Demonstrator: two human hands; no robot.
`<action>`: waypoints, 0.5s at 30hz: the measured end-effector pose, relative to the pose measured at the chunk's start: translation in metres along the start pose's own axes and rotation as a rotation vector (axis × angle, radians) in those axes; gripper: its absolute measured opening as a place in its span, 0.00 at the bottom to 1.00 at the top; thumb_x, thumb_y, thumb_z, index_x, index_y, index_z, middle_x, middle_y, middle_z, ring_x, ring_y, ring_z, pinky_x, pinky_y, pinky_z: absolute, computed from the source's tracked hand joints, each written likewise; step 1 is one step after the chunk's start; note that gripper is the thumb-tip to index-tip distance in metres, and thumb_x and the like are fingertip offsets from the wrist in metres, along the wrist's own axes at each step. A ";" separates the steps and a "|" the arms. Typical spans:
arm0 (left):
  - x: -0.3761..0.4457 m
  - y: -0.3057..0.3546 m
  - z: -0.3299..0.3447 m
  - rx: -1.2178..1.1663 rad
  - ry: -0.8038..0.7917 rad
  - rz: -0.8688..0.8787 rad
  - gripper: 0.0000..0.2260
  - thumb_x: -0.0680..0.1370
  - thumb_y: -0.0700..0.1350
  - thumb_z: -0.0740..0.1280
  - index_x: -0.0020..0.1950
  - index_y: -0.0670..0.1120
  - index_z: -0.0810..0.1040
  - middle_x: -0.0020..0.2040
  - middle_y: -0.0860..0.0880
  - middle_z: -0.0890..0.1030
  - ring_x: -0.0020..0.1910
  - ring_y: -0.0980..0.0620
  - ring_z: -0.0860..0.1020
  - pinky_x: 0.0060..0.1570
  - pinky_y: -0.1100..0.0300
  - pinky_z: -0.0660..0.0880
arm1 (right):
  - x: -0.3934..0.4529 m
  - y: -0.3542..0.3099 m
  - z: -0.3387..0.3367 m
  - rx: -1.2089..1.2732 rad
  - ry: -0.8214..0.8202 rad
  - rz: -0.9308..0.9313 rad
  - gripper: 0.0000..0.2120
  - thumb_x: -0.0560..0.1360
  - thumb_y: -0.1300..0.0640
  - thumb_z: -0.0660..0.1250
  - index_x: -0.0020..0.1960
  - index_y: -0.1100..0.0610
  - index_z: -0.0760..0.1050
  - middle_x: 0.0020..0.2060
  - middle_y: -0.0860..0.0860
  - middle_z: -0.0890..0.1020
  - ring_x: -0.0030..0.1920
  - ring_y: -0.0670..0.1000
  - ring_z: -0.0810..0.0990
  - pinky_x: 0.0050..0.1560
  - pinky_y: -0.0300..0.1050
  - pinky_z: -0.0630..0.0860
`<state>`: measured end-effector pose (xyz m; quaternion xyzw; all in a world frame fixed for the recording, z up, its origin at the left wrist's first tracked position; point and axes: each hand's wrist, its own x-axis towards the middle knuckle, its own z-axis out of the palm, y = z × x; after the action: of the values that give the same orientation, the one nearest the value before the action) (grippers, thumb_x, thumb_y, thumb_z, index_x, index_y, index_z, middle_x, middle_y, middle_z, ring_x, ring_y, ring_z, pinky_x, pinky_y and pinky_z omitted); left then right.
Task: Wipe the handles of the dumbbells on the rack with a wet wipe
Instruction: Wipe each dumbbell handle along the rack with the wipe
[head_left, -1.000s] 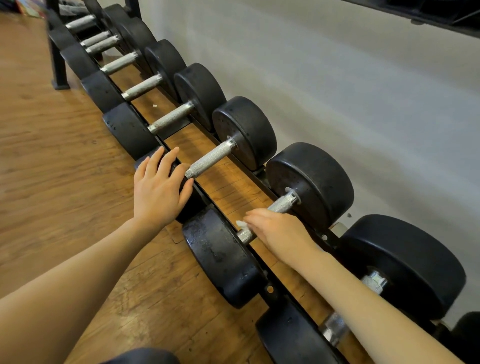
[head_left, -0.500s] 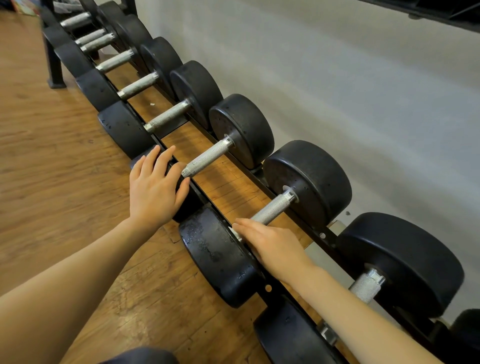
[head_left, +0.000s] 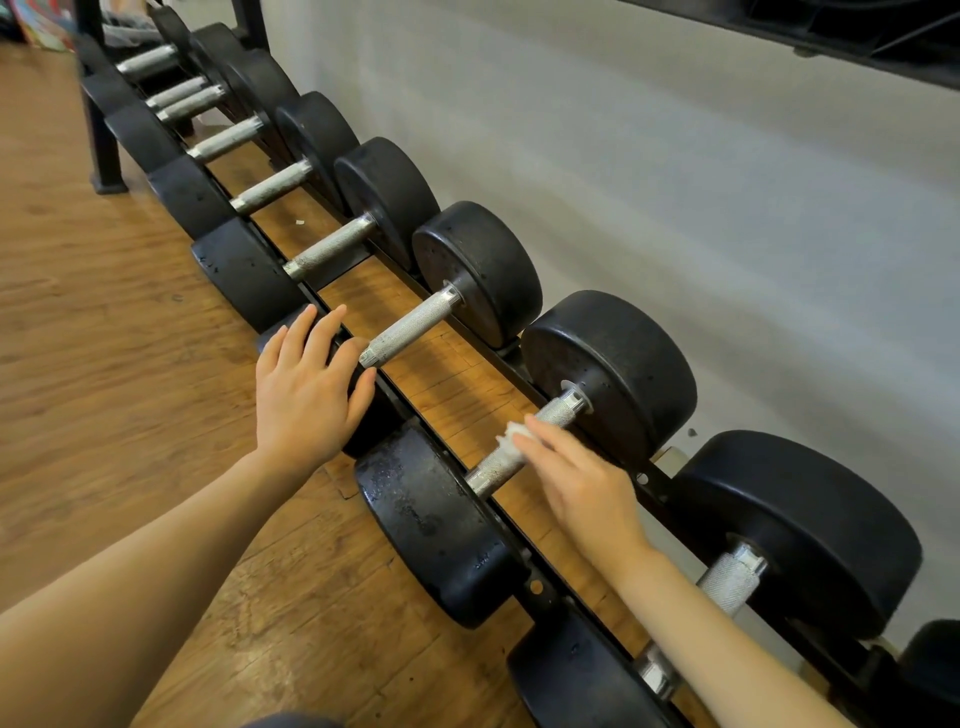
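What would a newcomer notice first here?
The long row of black dumbbells on the rack along the wall. Near the middle, the right hand presses a white wipe onto one metal handle, while the left hand rests flat on a neighbouring weight's near end.

My one head camera looks down and forward, close over the rack running along the wall.
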<state>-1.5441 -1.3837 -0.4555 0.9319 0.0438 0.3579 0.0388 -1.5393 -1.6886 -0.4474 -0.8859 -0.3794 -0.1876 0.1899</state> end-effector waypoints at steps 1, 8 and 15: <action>0.000 0.000 0.000 -0.001 -0.002 -0.002 0.19 0.81 0.53 0.56 0.61 0.44 0.79 0.70 0.40 0.73 0.72 0.37 0.66 0.69 0.39 0.61 | 0.000 0.002 -0.002 -0.012 0.031 0.044 0.19 0.77 0.61 0.65 0.67 0.56 0.74 0.62 0.53 0.77 0.49 0.49 0.82 0.42 0.45 0.83; 0.000 -0.001 0.000 -0.007 -0.016 -0.004 0.19 0.81 0.53 0.56 0.62 0.44 0.79 0.71 0.40 0.73 0.73 0.37 0.65 0.70 0.39 0.61 | 0.001 0.000 -0.002 -0.086 0.064 -0.016 0.18 0.75 0.60 0.65 0.65 0.59 0.76 0.54 0.54 0.79 0.47 0.48 0.79 0.37 0.40 0.80; -0.001 -0.003 0.001 0.006 -0.027 0.010 0.19 0.81 0.54 0.56 0.62 0.45 0.79 0.71 0.41 0.73 0.73 0.37 0.65 0.70 0.40 0.60 | 0.019 -0.008 -0.009 -0.113 0.169 0.016 0.12 0.76 0.55 0.63 0.54 0.57 0.82 0.43 0.50 0.81 0.46 0.48 0.73 0.41 0.43 0.73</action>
<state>-1.5438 -1.3806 -0.4573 0.9370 0.0397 0.3454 0.0346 -1.5353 -1.6765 -0.4292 -0.8792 -0.3439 -0.2811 0.1724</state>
